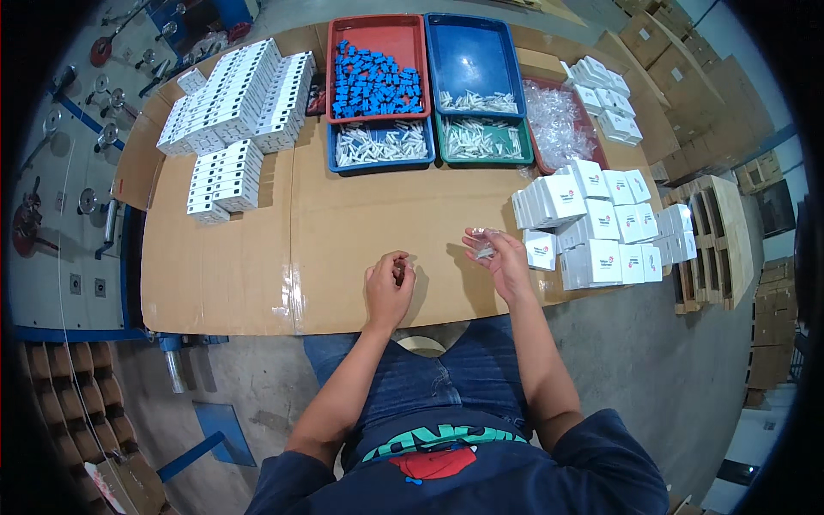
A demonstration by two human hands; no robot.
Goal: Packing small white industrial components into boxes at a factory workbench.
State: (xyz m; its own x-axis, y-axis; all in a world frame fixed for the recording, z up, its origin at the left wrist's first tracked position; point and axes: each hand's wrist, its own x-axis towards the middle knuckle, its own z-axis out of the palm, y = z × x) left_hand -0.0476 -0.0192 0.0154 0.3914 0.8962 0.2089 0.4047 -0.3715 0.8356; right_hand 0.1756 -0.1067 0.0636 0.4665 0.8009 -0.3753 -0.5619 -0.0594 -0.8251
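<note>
My right hand point(509, 264) is raised over the cardboard-covered table point(360, 223), its fingers closed around a small clear plastic bag point(483, 250). Whether anything lies inside the bag is too small to tell. To its left, my left hand point(388, 292) hovers near the table's front edge with the fingers curled in. What it holds, if anything, is hidden by the fingers. White boxes point(539, 250) stand just right of my right hand.
At the back stand a red tray point(377, 17) of blue parts, a blue tray point(472, 62), and blue point(382, 172) and green point(486, 161) trays of white pieces. A red tray point(601, 154) holds clear bags. White boxes point(227, 99) are stacked left. Wooden pallets point(717, 240) stand right.
</note>
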